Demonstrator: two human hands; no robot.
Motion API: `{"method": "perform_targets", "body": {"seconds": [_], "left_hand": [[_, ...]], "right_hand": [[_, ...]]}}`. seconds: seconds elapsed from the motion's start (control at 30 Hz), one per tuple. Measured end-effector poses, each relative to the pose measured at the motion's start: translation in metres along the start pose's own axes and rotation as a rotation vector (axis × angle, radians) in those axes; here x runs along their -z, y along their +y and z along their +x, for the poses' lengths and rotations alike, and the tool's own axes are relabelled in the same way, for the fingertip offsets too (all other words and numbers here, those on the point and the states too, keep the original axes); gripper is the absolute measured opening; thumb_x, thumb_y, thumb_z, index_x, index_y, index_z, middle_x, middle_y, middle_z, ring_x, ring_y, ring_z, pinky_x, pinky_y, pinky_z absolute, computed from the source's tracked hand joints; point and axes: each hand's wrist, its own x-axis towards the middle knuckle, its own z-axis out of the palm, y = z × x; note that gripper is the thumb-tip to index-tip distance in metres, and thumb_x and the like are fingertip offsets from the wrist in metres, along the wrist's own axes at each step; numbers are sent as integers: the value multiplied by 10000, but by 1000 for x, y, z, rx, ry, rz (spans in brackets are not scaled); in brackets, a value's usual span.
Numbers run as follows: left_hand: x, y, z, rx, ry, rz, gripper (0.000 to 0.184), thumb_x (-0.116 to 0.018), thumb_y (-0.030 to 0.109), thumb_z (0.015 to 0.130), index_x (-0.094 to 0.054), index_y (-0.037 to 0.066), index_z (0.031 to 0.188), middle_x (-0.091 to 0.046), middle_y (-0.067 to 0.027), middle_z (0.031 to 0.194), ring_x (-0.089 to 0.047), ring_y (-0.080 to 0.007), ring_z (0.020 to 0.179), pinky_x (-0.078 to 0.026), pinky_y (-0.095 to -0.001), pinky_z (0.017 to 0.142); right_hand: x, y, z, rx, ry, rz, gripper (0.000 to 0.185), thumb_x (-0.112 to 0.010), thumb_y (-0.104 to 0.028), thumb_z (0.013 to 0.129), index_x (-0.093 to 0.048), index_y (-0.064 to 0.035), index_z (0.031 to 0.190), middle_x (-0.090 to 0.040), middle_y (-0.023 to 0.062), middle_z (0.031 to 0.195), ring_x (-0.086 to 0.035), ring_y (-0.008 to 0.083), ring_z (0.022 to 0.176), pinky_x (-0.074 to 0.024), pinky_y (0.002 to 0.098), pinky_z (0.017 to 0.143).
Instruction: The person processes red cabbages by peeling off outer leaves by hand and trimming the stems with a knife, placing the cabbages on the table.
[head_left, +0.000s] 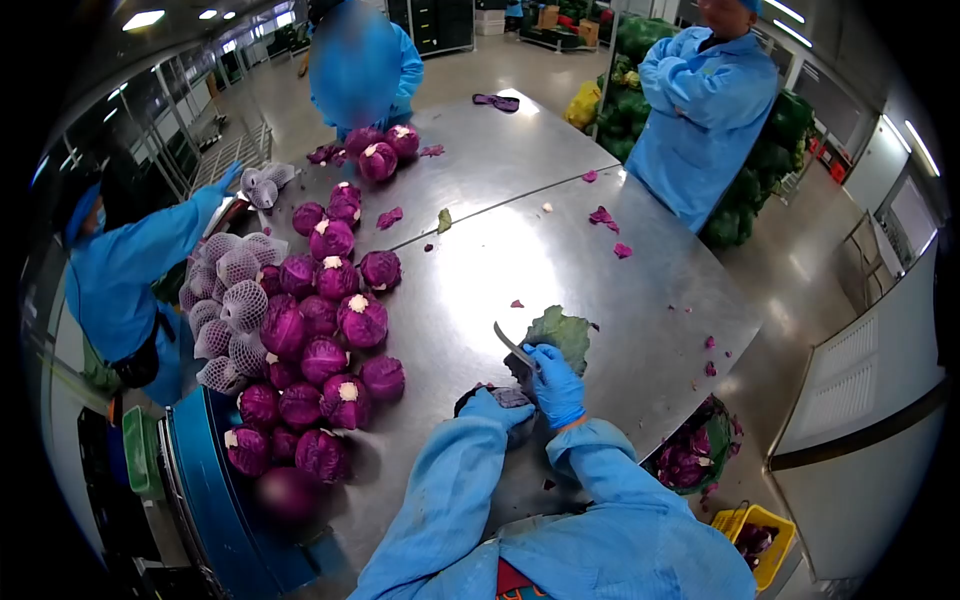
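Note:
My right hand [557,386], in a blue glove, is wrapped round a knife [511,345] with a curved blade that points up and to the left. A dark purple cabbage [512,397] sits near the front of the table, partly hidden by my hands. My left hand [488,408], gloved too, grips its left side. Just beyond my right hand lies a large green outer leaf [562,335]; I cannot tell whether it is still attached to the cabbage.
Several trimmed red cabbages [325,360] are heaped on the left of the steel table [640,290], beside net-wrapped ones [235,300]. Leaf scraps [603,217] are scattered about. A bin of leaves [688,462] and a yellow crate [770,520] stand at right. Three people in blue are around the table.

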Motion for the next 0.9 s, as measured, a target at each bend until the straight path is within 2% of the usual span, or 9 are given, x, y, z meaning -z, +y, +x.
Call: {"method": "perform_targets", "body": {"seconds": [0.1, 0.3, 0.33, 0.43, 0.57, 0.6, 0.7, 0.87, 0.9], "left_hand": [[30, 19, -27, -44, -125, -70, 886, -734, 654, 589, -596, 1, 1171, -626, -161, 1165, -615, -269, 1052, -484, -340, 901], [-18, -8, -32, -411, 60, 171, 560, -747, 550, 596, -662, 92, 907, -665, -148, 920, -638, -295, 854, -516, -376, 758], [-29, -3, -40, -475, 124, 278, 533, -744, 528, 597, -649, 104, 906, -656, -147, 899, -630, -311, 805, -512, -422, 737], [-21, 4, -83, -695, 557, 318, 587, -748, 512, 598, -631, 84, 983, -625, -188, 972, -595, -345, 909, -468, -447, 855], [-10, 1, -65, -293, -225, 53, 943, -798, 550, 532, -477, 24, 1245, -456, -254, 1265, -431, -403, 1185, -349, -409, 1048], [-16, 2, -68, -299, -124, 112, 1002, -802, 542, 525, -424, 21, 1293, -430, -249, 1293, -411, -397, 1205, -337, -410, 1059], [-17, 21, -81, -283, 31, 185, 1198, -815, 537, 512, -236, 0, 1413, -319, -237, 1403, -334, -388, 1281, -302, -423, 1088], [-21, 34, -94, -251, 136, 285, 1175, -851, 512, 472, -285, -20, 1354, -400, -238, 1309, -405, -381, 1211, -382, -449, 1009], [-24, 35, -94, -261, 142, 306, 1172, -849, 509, 480, -281, -17, 1360, -411, -237, 1298, -421, -379, 1192, -392, -446, 995]], "right_hand": [[-4, 16, 6, -11, 37, 35, 323, -537, -39, 863, -607, -117, 1168, -587, 95, 1127, -615, 293, 924, -500, 346, 768], [-25, 77, -26, -190, -191, -169, 371, -564, -62, 829, -604, -128, 1192, -588, 129, 1099, -595, 343, 947, -492, 360, 809], [-38, 97, -35, -31, -25, -62, 384, -586, -61, 822, -595, -96, 1204, -619, 126, 1063, -618, 304, 937, -498, 349, 799], [-41, 109, -37, -263, -192, 329, 389, -612, -68, 826, -594, -75, 1215, -651, 104, 1051, -639, 218, 924, -499, 320, 789], [20, 51, -16, -663, -566, 971, 499, -705, -143, 828, -553, -56, 1296, -661, 51, 1116, -619, 145, 959, -477, 277, 869], [23, 48, -20, -545, -679, 1064, 576, -735, -186, 820, -514, -42, 1332, -657, 28, 1107, -613, 148, 941, -469, 269, 872], [17, 31, -25, 20, -714, 581, 594, -744, -196, 812, -510, -51, 1338, -659, 25, 1078, -609, 144, 908, -469, 263, 850], [9, 30, -17, -421, -802, 318, 425, -747, -172, 779, -623, -78, 1175, -648, 104, 1109, -627, 188, 912, -491, 325, 829], [2, 30, -23, -295, -646, 268, 392, -736, -187, 777, -636, -84, 1142, -645, 113, 1064, -627, 220, 907, -496, 343, 806]]}}
